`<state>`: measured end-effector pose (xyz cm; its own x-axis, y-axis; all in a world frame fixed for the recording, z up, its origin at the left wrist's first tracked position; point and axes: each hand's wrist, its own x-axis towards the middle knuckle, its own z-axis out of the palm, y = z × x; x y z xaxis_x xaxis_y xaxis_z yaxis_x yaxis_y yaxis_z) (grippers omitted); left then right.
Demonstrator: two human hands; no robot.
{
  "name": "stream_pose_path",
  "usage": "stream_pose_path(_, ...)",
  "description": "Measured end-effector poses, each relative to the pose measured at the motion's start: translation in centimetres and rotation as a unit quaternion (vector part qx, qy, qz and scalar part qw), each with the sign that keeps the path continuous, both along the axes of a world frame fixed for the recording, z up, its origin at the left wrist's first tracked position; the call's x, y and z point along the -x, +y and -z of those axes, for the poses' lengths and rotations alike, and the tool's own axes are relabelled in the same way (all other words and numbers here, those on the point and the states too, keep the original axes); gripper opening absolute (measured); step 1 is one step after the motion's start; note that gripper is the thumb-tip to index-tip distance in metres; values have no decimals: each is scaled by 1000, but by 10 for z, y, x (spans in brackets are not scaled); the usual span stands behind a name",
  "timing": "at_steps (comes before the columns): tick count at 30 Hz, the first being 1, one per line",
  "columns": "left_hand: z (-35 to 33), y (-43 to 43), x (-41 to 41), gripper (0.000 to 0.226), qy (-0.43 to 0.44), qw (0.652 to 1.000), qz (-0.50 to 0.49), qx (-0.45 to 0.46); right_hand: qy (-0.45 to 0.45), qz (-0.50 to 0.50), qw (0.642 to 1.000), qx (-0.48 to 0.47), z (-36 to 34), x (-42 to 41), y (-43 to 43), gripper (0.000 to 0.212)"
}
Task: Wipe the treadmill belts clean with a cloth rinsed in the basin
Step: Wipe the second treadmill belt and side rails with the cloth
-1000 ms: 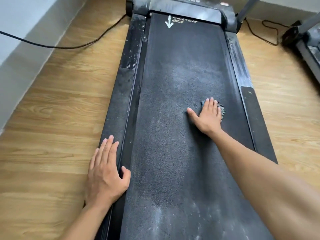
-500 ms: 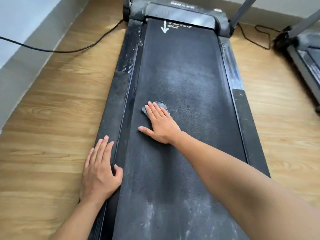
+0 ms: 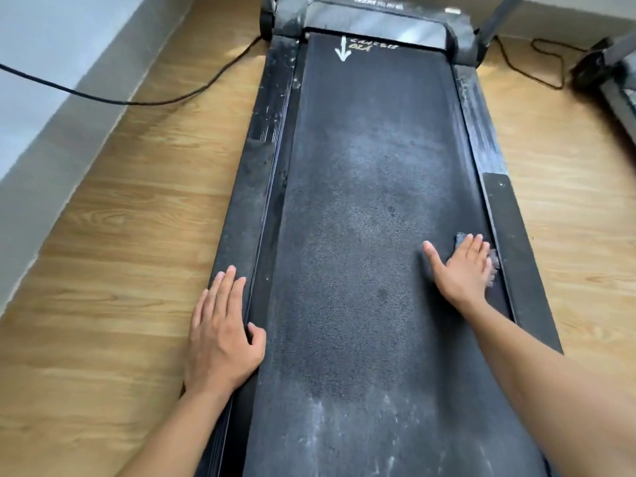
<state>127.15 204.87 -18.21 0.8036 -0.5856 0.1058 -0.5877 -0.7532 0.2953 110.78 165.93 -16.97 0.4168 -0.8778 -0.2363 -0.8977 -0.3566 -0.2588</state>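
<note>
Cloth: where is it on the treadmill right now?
Head view: the cloth is pressed under the flat right hand at the right edge of the belt, beside the right side rail, roughly midway along.

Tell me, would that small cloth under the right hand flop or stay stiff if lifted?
Probably floppy: the cloth lies crushed flat under the right hand, with ragged edges peeking out. Likely light, since one flat palm covers nearly all of it. On the grainy belt it would probably drag rather than slip.
</note>
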Motion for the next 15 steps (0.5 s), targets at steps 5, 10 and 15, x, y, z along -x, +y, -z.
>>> stream_pose_path(5, 3, 2, -2, 79, -2, 1000, 7, 0, -9, -168, 985, 24, 7, -91, 83, 119)
stream_pose_path(10, 4, 3, -3, 75, 7, 1000, 11, 16, -23, -363, 930, 51, 9, -158, 164, 100)
stream_pose_path(15, 3, 4, -4, 70, 22, 999, 17, 42, -15, -525, 847, 86, 13, -115, 172, 99)
